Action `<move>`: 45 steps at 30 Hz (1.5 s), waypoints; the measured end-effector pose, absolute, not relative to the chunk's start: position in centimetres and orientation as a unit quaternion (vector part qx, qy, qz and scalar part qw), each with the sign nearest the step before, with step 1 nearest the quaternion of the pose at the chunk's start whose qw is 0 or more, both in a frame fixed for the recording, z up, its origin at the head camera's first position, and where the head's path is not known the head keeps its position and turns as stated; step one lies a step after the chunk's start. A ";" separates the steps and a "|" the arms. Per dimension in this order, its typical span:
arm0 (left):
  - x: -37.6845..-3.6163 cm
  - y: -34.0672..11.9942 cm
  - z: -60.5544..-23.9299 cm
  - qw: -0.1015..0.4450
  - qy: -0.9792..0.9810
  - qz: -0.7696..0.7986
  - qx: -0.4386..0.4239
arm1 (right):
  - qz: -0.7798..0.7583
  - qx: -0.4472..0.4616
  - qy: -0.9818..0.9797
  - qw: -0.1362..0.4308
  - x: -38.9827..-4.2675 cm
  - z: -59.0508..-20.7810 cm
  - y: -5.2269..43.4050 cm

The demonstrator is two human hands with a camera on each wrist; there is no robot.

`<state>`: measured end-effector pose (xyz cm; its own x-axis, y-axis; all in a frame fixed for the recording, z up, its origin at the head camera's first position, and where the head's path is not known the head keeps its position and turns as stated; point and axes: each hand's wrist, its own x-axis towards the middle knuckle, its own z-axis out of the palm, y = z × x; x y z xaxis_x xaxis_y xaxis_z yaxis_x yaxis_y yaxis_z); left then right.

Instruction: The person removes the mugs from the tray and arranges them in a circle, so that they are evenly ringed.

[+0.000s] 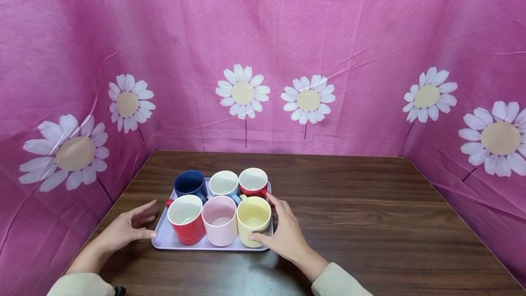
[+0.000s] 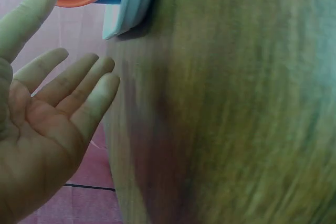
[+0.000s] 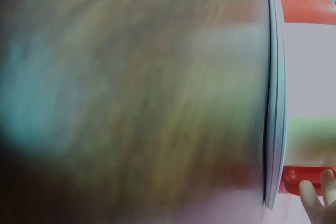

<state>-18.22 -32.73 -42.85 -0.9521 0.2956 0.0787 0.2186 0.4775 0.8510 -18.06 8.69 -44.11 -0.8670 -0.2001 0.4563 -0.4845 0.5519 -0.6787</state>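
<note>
A lilac tray (image 1: 161,240) holds several mugs in two rows. In its front row stand a red mug (image 1: 190,232), a pink mug (image 1: 219,232) and a yellow mug (image 1: 245,232); behind are a dark blue mug (image 1: 182,185), a white-lined light blue mug (image 1: 223,184) and another white-lined red mug (image 1: 252,192). My right hand (image 1: 289,236) spreads around the yellow mug's right side, thumb before it and fingertips near the back red mug's handle; contact is unclear. Beside the tray's left edge, my left hand (image 1: 123,229) has loosely extended fingers, thumb by the front corner.
The brown wood-grain table (image 1: 370,214) extends well to the right of the tray. A pink cloth (image 1: 185,49) with large white daisies hangs along the back and both sides.
</note>
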 end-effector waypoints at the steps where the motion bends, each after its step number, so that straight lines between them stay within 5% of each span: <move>1: -18.2 -32.7 -42.9 0.046 0.855 0.495 0.151 | 0.432 0.196 -0.865 0.163 -18.0 -44.1 8.6; 10: -18.1 -32.8 -43.6 0.099 0.816 0.547 0.158 | 0.462 0.164 -0.858 0.156 -17.9 -44.1 7.6; 45: -18.6 -33.0 -45.2 0.118 0.803 0.573 0.114 | 0.502 0.125 -0.840 0.164 -18.3 -44.5 7.0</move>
